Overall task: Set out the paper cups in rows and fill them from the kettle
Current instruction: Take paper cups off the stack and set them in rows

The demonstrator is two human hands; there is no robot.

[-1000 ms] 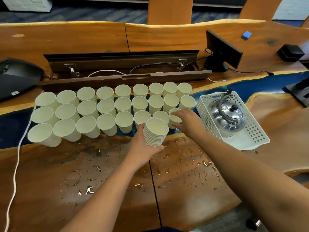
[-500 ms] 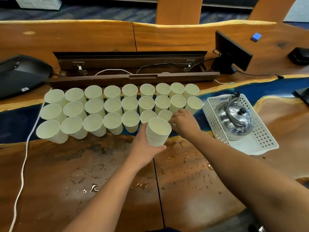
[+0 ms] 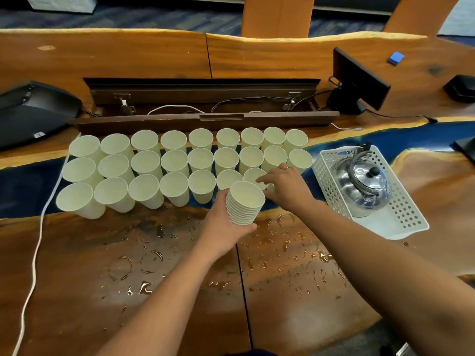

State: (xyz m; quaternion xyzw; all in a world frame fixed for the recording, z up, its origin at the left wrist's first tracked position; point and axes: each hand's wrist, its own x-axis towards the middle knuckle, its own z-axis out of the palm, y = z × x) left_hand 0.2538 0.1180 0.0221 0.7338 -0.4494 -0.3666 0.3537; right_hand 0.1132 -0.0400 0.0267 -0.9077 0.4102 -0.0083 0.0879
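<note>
Paper, thin-walled: the stack [image 3: 245,202] is judged light, easily crushed, and slippery near the spilled water [image 3: 288,249]. Left hand [image 3: 223,224] wraps its lower wall, axis near upright, mouth up and tilted slightly toward the camera. Right hand [image 3: 286,187], just beyond, rests its fingertips on a placed cup [image 3: 254,176]; whether it pinches it cannot be told. Grip walls low, not rims. Kettle [image 3: 363,182] sits right, in the basket [image 3: 401,219].

- Paper cups [image 3: 174,162] standing on the table: back row nine, middle row nine, front row at least seven.
- Nested stack of cups [image 3: 244,204]: one, at 6 o'clock of the rows.
- Kettle [image 3: 365,185]: one.
- White basket [image 3: 408,214]: one.
- Hands: two.
</note>
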